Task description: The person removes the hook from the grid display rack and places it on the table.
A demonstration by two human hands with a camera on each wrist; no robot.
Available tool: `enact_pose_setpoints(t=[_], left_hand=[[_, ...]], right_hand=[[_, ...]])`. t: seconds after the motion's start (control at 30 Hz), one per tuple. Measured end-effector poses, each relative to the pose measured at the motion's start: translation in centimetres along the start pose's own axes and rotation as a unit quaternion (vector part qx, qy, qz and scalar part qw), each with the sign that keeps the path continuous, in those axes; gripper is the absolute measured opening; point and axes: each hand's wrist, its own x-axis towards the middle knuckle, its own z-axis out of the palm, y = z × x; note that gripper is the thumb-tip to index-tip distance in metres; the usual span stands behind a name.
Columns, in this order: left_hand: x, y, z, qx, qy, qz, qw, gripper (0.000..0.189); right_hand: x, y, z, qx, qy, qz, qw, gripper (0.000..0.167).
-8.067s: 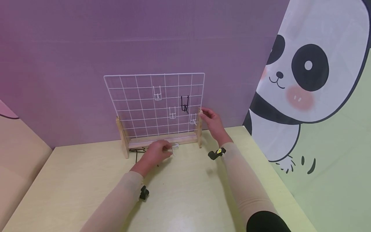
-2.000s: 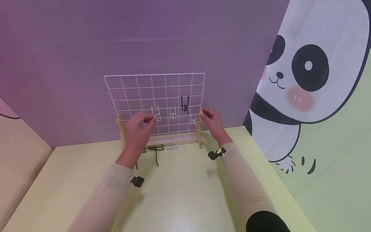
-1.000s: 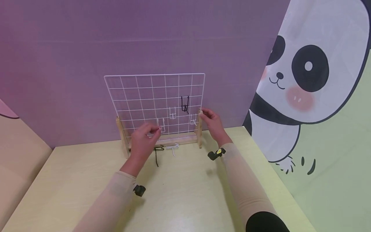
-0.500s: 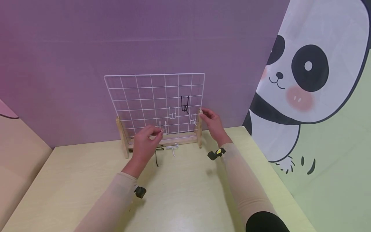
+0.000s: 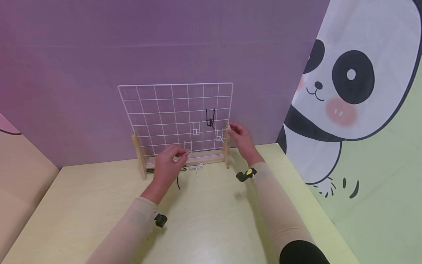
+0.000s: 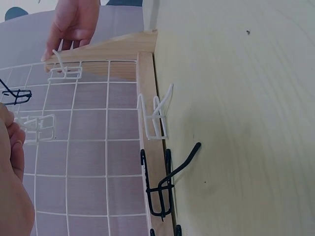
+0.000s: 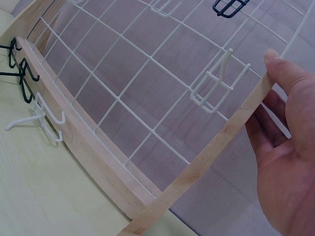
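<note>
In the head view a white wire grid rack [image 5: 149,120] stands in a wooden base with two posts. My left hand [image 5: 169,164] pinches a white wire hook [image 5: 190,146] in front of the grid's lower middle; whether its prongs catch a wire I cannot tell. My right hand [image 5: 243,142] grips the top of the right wooden post [image 7: 216,145] between thumb and fingers. Hanging on the grid are a black hook [image 5: 210,121], a white hook [image 5: 196,131] and another white hook [image 7: 211,91] near the right post.
On the table [image 5: 211,220], before the base, lie one white hook [image 7: 40,118] and black hooks [image 6: 161,189], partly behind my left hand in the head view. A purple wall [image 5: 82,91] stands behind the rack; a panda picture [image 5: 356,121] is at right.
The white hook on the grid's upper middle has been taken off. Over the last two seconds my left hand has carried a white hook down and rightward. My right hand stays on the post.
</note>
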Motion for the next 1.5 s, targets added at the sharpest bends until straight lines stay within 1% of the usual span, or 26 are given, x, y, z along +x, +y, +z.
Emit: enact_pose_setpoints(t=[0.13, 0.3, 0.37, 0.43, 0.6, 0.7, 0.8, 1.03, 1.23, 1.5], left_hand=[[0.0, 0.2, 0.4, 0.003, -0.020, -0.005, 0.9998, 0.006], [0.0, 0.5, 0.8, 0.006, -0.053, -0.024, 0.9983, 0.006], [0.0, 0.5, 1.0, 0.003, -0.059, -0.026, 0.9979, 0.006], [0.0, 0.5, 1.2, 0.002, -0.060, -0.022, 0.9980, 0.006], [0.1, 0.5, 1.7, 0.001, -0.057, -0.001, 0.9984, 0.006], [0.0, 0.5, 1.9, 0.003, -0.061, 0.010, 0.9981, 0.006], [-0.1, 0.6, 2.1, 0.008, -0.066, 0.018, 0.9976, 0.006], [-0.1, 0.3, 2.7, 0.024, -0.069, 0.051, 0.9960, 0.006], [0.2, 0.3, 3.2, 0.024, -0.075, 0.064, 0.9949, 0.008], [0.5, 0.1, 4.4, 0.041, -0.103, 0.070, 0.9913, 0.008]], right_hand=[[0.0, 0.0, 0.0, 0.000, 0.002, 0.002, 1.0000, 0.038], [0.0, 0.0, -0.1, 0.002, 0.000, 0.001, 1.0000, 0.038], [0.0, 0.0, -0.1, 0.000, 0.000, 0.002, 1.0000, 0.038], [0.0, 0.0, -0.1, 0.000, -0.001, 0.002, 1.0000, 0.038], [0.0, 0.0, 0.0, 0.004, 0.000, 0.000, 1.0000, 0.037], [0.0, 0.0, 0.0, 0.003, 0.002, 0.000, 1.0000, 0.037], [0.1, 0.1, 0.0, 0.000, 0.002, 0.001, 1.0000, 0.038], [0.2, 0.3, 0.0, -0.008, 0.000, 0.004, 1.0000, 0.038], [0.3, 0.3, 0.0, -0.003, 0.001, 0.006, 1.0000, 0.038], [0.2, 0.2, 0.0, -0.002, 0.003, 0.005, 1.0000, 0.038]])
